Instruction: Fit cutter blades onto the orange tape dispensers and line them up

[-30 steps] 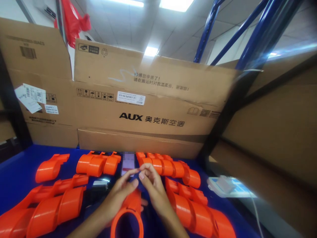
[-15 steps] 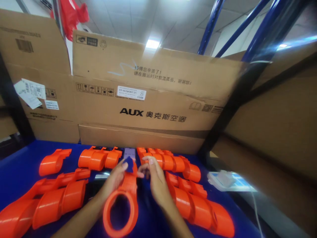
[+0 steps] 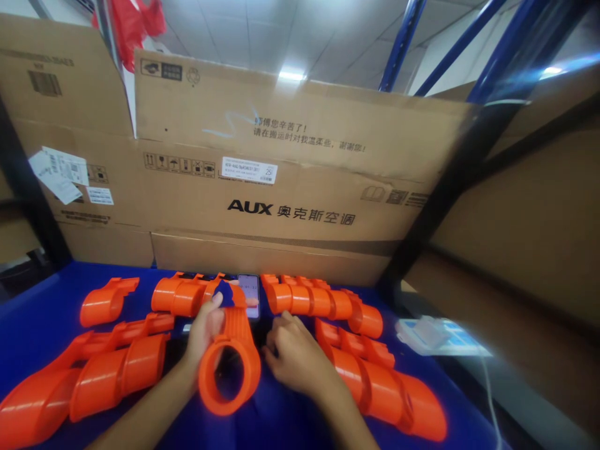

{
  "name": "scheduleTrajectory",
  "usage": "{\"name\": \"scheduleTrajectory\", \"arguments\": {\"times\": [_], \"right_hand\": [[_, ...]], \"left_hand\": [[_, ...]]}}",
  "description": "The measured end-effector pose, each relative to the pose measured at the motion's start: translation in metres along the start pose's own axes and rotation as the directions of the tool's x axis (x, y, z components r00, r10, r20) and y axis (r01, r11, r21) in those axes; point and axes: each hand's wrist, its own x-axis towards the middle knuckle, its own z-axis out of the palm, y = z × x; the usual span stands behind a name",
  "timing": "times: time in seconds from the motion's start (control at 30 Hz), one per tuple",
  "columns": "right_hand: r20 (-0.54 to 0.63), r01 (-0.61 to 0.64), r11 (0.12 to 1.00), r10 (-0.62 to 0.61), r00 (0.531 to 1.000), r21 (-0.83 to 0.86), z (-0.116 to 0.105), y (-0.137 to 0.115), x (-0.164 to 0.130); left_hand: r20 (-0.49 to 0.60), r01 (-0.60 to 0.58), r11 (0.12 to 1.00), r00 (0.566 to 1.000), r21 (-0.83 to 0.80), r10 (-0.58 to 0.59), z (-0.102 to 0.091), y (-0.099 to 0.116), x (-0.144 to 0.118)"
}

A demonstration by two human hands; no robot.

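Observation:
My left hand (image 3: 205, 328) grips an orange plastic ring-shaped part (image 3: 238, 325) by its upper arm, thumb in front. The part is upright, its round opening facing me at the bottom. A dark blue piece (image 3: 225, 292) lies against its top, near my thumb. To the right, my right hand (image 3: 293, 350) is lowered toward the blue table surface, apart from the orange part. Its fingers are curled inward, and what they hold, if anything, is hidden. A phone (image 3: 253, 292) with a lit screen stands behind the orange part.
Rows of similar orange parts lie on the blue surface, on the left (image 3: 98, 387) and on the right (image 3: 384, 394). A cardboard box wall (image 3: 300, 250) closes off the back. Dark rack posts (image 3: 422, 231) flank it. A white object with a cable (image 3: 440, 337) sits at right.
My right hand has moved down and away from the orange part, and its fingers have curled in. The orange part has shifted slightly left and up in my left hand.

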Motion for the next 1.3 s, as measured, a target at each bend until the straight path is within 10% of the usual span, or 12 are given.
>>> {"name": "scheduleTrajectory", "arguments": {"times": [0.37,0.63,0.87,1.3], "right_hand": [[-0.346,-0.226,0.972,0.235,0.908,0.065,-0.002,0.021,0.006],[-0.328,-0.402,0.848,0.511,0.795,0.346,-0.010,0.011,0.006],[-0.168,-0.136,0.551,0.466,0.869,0.824,-0.012,0.002,0.010],[0.037,-0.140,0.276,0.349,0.937,0.951,0.001,-0.010,0.010]], "left_hand": [[0.012,-0.039,0.998,0.999,0.045,0.038,-0.003,-0.022,-0.002],[0.175,-0.035,0.989,0.985,0.143,0.009,0.000,-0.028,-0.008],[0.050,-0.075,0.997,0.996,-0.028,0.076,-0.004,-0.027,0.000],[-0.045,-0.073,0.987,0.997,-0.144,0.067,-0.001,-0.023,-0.001]]}}
